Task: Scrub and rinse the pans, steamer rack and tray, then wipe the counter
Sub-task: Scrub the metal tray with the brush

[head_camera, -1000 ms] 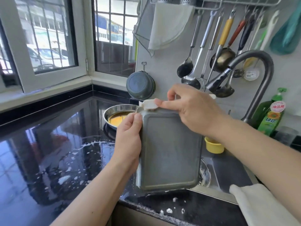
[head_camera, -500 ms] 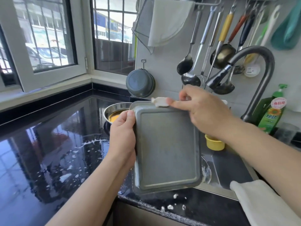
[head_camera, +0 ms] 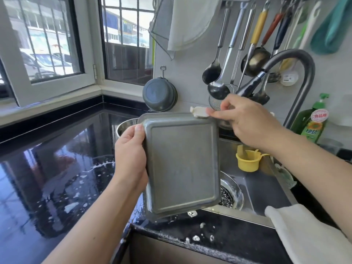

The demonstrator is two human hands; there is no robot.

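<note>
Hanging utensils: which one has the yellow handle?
The ladle with the brass-coloured bowl, hanging just left of the faucet's arch. Its neighbours have steel, red or dark blue handles.

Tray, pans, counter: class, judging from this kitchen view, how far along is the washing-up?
Done: nothing plainly finished.
In hand: the left hand holds the tray upright at the sink edge while the right hand rubs a white cloth along its top rim.
Left: rinsing, the pan behind, and wiping suds off the counter.
</note>
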